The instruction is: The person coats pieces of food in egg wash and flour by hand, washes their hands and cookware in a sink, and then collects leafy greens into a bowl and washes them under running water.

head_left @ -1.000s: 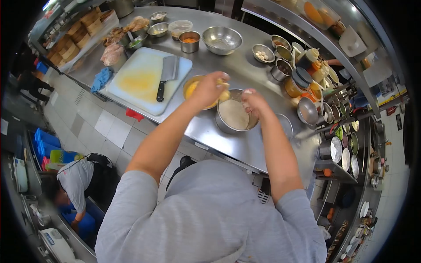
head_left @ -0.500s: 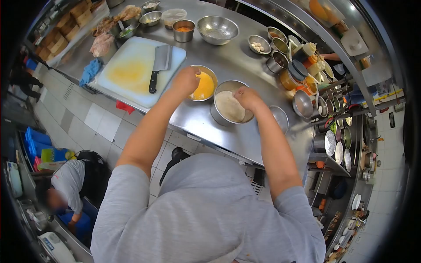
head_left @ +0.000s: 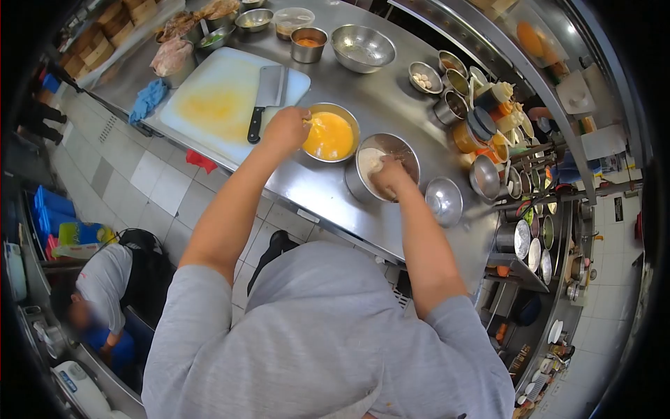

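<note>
My left hand [head_left: 286,130] is at the left rim of a metal bowl [head_left: 329,159] holding yellow liquid that looks like beaten egg [head_left: 333,136]. Its fingers are curled together; whatever they pinch is too small to make out. Just right of that bowl stands a deeper metal pot [head_left: 361,183] with pale, flour-like powder [head_left: 368,161] inside. My right hand [head_left: 391,177] reaches down into this pot, with its fingertips hidden. A cleaver [head_left: 269,94] with a black handle lies on the white cutting board [head_left: 188,129], left of my left hand.
An upturned-looking metal bowl [head_left: 444,202] sits right of the pot. Farther back are a large metal bowl [head_left: 363,49], a container of orange contents [head_left: 308,43] and a bowl of white pieces [head_left: 425,78]. Another person [head_left: 105,286] bends at the lower left.
My right hand has gone lower into the pot, and the pale mass there has shifted. My left hand has moved slightly toward the bowl's left rim. The view has shifted a little.
</note>
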A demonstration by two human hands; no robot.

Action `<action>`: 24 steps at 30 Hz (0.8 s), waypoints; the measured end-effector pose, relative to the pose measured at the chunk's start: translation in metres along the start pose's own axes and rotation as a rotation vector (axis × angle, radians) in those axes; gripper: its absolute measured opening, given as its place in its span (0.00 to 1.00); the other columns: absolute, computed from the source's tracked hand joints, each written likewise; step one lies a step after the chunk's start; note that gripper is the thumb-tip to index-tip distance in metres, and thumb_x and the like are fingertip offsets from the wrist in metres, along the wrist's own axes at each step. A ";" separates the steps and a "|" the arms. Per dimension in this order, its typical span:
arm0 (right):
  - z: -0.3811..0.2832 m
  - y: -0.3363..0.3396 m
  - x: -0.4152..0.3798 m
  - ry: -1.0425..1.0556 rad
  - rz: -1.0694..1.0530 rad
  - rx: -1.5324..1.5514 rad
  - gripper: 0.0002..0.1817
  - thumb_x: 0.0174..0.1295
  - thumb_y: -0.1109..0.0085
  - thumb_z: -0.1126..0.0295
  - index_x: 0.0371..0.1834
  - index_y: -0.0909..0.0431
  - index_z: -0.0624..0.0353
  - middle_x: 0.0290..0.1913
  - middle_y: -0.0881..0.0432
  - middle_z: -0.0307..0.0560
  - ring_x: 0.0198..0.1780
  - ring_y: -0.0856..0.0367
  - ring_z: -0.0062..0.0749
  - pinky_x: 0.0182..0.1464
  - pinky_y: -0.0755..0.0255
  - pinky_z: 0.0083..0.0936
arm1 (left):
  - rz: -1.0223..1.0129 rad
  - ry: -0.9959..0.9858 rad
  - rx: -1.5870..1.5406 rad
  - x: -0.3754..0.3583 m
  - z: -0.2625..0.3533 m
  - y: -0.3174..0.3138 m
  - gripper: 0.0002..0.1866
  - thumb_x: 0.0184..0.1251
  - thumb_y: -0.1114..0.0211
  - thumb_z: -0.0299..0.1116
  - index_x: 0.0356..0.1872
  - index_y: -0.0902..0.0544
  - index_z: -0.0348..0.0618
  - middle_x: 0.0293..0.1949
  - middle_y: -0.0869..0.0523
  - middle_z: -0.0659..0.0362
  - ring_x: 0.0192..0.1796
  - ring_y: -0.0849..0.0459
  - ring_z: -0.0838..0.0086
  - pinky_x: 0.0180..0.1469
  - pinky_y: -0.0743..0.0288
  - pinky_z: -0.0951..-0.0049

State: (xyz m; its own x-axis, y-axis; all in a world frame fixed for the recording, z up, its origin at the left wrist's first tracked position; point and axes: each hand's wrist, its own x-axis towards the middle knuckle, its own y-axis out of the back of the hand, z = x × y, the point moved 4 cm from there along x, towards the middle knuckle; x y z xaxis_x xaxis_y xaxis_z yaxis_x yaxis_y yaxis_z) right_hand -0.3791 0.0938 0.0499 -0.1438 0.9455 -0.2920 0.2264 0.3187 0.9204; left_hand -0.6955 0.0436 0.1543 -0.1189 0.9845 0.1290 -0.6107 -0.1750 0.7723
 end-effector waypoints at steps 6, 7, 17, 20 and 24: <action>-0.007 0.000 -0.001 0.091 -0.205 0.031 0.39 0.53 0.27 0.59 0.71 0.26 0.56 0.66 0.21 0.62 0.67 0.21 0.53 0.70 0.28 0.38 | -0.023 -0.065 -0.047 0.003 -0.001 -0.013 0.15 0.63 0.33 0.32 0.49 0.12 0.41 0.46 0.11 0.43 0.50 0.13 0.48 0.56 0.20 0.55; -0.007 0.001 0.000 0.099 -0.206 0.038 0.35 0.55 0.29 0.60 0.69 0.24 0.55 0.64 0.19 0.61 0.66 0.21 0.54 0.69 0.28 0.40 | -0.028 -0.063 -0.056 0.002 -0.002 -0.012 0.15 0.63 0.33 0.32 0.50 0.12 0.38 0.46 0.11 0.42 0.50 0.12 0.49 0.56 0.20 0.57; -0.058 0.047 -0.071 0.348 -0.098 -0.209 0.15 0.69 0.42 0.64 0.52 0.15 0.60 0.50 0.14 0.61 0.55 0.15 0.52 0.58 0.22 0.44 | -0.079 -0.003 -0.052 -0.001 -0.016 0.009 0.17 0.65 0.34 0.32 0.53 0.14 0.36 0.46 0.10 0.44 0.49 0.11 0.52 0.54 0.19 0.62; -0.027 0.053 -0.031 0.193 0.059 0.202 0.17 0.71 0.45 0.61 0.47 0.14 0.63 0.47 0.12 0.60 0.48 0.13 0.51 0.53 0.22 0.43 | -0.080 -0.017 -0.047 0.004 -0.016 0.007 0.16 0.65 0.33 0.33 0.52 0.14 0.37 0.46 0.10 0.44 0.48 0.11 0.51 0.54 0.19 0.61; -0.024 0.005 -0.009 0.054 -0.215 0.517 0.17 0.72 0.49 0.63 0.44 0.14 0.64 0.38 0.12 0.58 0.39 0.13 0.45 0.46 0.22 0.42 | -0.083 -0.030 -0.018 0.012 -0.012 -0.010 0.15 0.66 0.33 0.34 0.50 0.13 0.38 0.45 0.10 0.44 0.48 0.11 0.50 0.53 0.19 0.59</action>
State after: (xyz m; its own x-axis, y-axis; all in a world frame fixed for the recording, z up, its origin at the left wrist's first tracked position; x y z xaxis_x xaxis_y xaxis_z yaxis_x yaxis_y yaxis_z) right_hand -0.3995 0.0851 0.0632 -0.2847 0.8556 -0.4324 0.6277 0.5073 0.5905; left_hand -0.7002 0.0574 0.1403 -0.0445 0.9955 0.0837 -0.6318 -0.0930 0.7696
